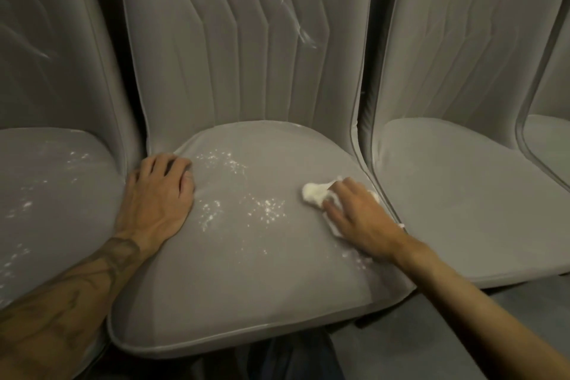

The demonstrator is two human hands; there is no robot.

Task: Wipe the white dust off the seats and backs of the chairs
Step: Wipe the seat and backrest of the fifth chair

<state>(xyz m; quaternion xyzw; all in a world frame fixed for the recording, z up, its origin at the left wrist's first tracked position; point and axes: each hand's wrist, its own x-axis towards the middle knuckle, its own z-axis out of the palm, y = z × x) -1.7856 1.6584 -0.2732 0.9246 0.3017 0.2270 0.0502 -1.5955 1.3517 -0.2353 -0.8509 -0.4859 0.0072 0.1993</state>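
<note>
The right hand presses a white cloth flat on the middle seat, close to its right edge, fingers laid nearly straight over it rather than clenched; the left hand rests released, palm down, at the seat's rear left corner, grasping nothing. The dust lies in patches between the two hands, from the seat's middle toward its rear; more speckles the left seat, and pale streaks mark the upper right of the back.

The cloth is bunched and only pinned, so a quick sweep could roll it under the palm or leave it behind; dry dust pushed leftward would probably smear into the fabric or heap against the left hand, which sits in the path; swept right, it could drop into the narrow gap between chairs or land on the right seat, which looks mostly clean; swept off the front edge, it falls to the floor.

The seat's front half is open for long strokes; the back rises straight from the rear edge, so rearward strokes end in the crease; the neighbouring seats crowd both side edges, leaving the front edge the freest way out.
</note>
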